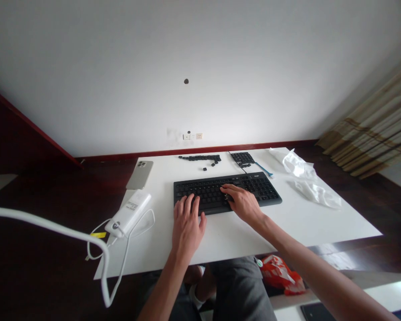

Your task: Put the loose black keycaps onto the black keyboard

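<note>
A black full-size keyboard (pixel 207 201) lies on the white table in front of me. My left hand (pixel 187 227) rests on its left end, fingers stretched and spread over the keys, thumb near the front edge. Over the middle of the keys is my right hand (pixel 241 200), its fingers drawn together and bent down against the keyboard. Whatever is between those fingertips is too small and hidden to name. Behind the keyboard lies a row of loose black keycaps (pixel 202 158), and a single keycap (pixel 205 169) sits apart. More keycaps form a block (pixel 243 158) near the cable.
A blue-handled brush (pixel 264 169) lies behind the keyboard. Crumpled clear plastic bags (pixel 297 165) are at the right. On the left are a phone (pixel 140 174) and a white power strip (pixel 128 213) with a looping cable. An orange-red bag (pixel 280 274) is below the table.
</note>
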Motion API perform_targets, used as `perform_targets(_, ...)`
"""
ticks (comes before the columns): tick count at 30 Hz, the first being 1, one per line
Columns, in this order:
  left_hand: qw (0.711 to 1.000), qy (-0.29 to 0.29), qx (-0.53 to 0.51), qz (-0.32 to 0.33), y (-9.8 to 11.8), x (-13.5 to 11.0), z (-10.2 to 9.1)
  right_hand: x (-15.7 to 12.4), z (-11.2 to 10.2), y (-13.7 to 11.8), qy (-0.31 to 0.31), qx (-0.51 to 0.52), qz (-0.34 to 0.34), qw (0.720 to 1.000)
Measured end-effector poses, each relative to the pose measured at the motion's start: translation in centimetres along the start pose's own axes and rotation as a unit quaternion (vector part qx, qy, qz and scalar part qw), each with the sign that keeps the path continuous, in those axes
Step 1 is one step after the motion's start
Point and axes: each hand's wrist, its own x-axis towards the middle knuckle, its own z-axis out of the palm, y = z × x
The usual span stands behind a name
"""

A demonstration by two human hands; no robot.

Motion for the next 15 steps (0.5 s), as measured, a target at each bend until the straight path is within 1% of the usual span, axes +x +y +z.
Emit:
perform_targets(7,0.999,0.015,-0.033,0.000,-0.3,0.1,0.3,0.2,0.2,-0.3,0.002,-0.011,0.010,1.000)
perform_targets(9,0.997,0.017,-0.077,-0.003,-0.1,0.0,-0.2,0.2,0.3,-0.4,0.005,-0.018,0.005,1.000)
perform_targets(11,0.986,-0.005,-0.168,-0.012,0.5,-0.5,-1.8,0.0,0.6,-0.3,0.010,-0.023,-0.001,1.000)
perform_targets(12,0.971,-0.029,-0.237,-0.030,1.0,-1.1,-3.0,-0.1,0.7,-0.3,0.013,-0.024,-0.004,1.000)
perform_targets(13,0.943,-0.073,-0.322,-0.044,1.6,-1.7,-4.4,-0.3,1.0,-0.3,0.018,-0.025,-0.007,1.000)
perform_targets(14,0.899,-0.135,-0.414,-0.046,2.3,-2.6,-6.0,-0.4,1.2,-0.3,0.027,-0.027,-0.009,0.999)
perform_targets(15,0.838,-0.208,-0.503,-0.032,3.0,-3.5,-7.8,-0.6,1.5,-0.3,0.038,-0.030,-0.011,0.999)
